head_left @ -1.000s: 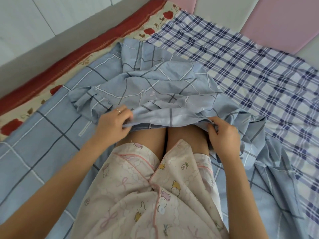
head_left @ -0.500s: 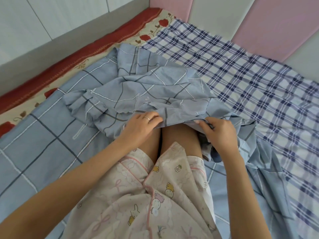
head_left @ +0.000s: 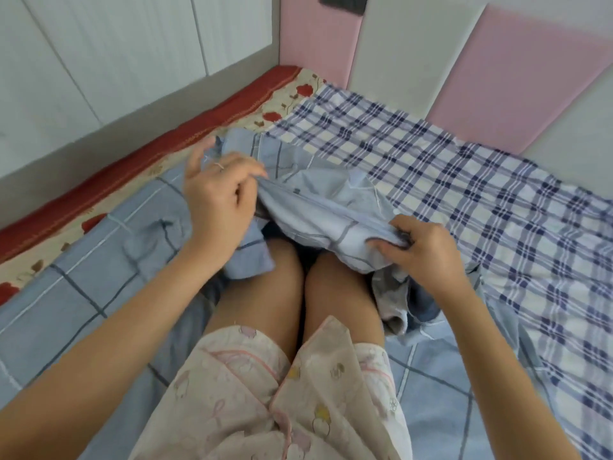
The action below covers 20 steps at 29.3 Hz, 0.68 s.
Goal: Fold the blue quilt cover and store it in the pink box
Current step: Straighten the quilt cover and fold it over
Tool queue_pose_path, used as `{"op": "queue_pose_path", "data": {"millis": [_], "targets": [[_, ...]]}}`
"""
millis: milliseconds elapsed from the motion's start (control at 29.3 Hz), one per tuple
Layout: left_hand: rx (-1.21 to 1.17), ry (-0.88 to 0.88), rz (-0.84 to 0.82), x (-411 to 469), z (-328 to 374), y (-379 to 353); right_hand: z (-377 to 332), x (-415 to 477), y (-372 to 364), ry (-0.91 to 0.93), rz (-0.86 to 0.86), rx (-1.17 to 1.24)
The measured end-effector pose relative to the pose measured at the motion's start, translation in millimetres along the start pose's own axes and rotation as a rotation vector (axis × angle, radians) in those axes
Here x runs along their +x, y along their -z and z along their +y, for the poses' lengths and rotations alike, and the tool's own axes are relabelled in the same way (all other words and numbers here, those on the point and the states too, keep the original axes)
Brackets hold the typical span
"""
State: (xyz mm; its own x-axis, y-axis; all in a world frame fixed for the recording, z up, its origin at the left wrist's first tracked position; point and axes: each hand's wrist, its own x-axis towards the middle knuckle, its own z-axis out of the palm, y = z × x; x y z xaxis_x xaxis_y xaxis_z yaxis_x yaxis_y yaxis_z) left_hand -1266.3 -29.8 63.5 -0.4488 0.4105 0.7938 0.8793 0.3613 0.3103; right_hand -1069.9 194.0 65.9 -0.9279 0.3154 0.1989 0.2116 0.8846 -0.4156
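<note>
The blue quilt cover (head_left: 328,207), light blue with dark grid lines, lies bunched over my knees and spreads flat across the bed to the left and below me. My left hand (head_left: 215,197) pinches a raised edge of it between thumb and forefinger, the other fingers spread. My right hand (head_left: 421,250) grips the same edge lower, above my right knee, fingers curled round the cloth. The edge runs taut between both hands. No pink box is in view.
I sit on the bed in pale patterned shorts (head_left: 282,393). A navy plaid sheet (head_left: 464,180) covers the bed's right side. A red-bordered floral mat (head_left: 185,134) runs along the left wall. Pink and white padded wall panels (head_left: 517,84) stand behind.
Both hands have lifted the cover's edge off my knees and moved apart. My left hand rose up and to the left, and the bunched cloth gathered closer. The camera tilted up.
</note>
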Motion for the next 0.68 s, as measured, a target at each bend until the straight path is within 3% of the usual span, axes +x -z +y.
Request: {"op": "queue_pose_path", "data": {"millis": [34,103,137,239,273,342,376,478,513,547,615,683], "targets": [[0.025,-0.037,-0.114,22,-2,-4,4,13,6,-0.006,-0.013,-0.133],[0.072,0.041,-0.431,58,-3,-14,11,36,18,-0.089,-0.202,-0.335],[0.079,0.074,-0.426,76,-4,-15,12,48,30,-0.141,-0.222,-0.349],[0.061,0.120,-0.132,142,-13,-10,19,91,83,-0.201,0.276,-0.217],[0.070,0.122,-0.143,159,-19,-13,21,105,98,-0.244,0.312,-0.250],[0.004,0.164,-0.256,185,-25,-20,29,125,119,-0.358,0.106,-0.395],[-0.072,0.231,-0.243,194,-29,-26,34,133,127,-0.388,0.092,-0.418],[-0.271,0.467,0.103,222,-31,-31,48,156,161,-0.311,0.486,-0.389],[-0.295,0.577,0.139,229,-34,-33,53,163,171,-0.275,0.514,-0.394],[-0.307,0.706,0.088,238,-39,-38,59,169,183,-0.251,0.451,-0.417],[-0.223,0.971,-0.204,242,-62,-55,69,168,196,-0.287,0.069,-0.623],[-0.126,1.052,-0.344,238,-76,-70,80,156,194,-0.302,-0.315,-0.870]]}}
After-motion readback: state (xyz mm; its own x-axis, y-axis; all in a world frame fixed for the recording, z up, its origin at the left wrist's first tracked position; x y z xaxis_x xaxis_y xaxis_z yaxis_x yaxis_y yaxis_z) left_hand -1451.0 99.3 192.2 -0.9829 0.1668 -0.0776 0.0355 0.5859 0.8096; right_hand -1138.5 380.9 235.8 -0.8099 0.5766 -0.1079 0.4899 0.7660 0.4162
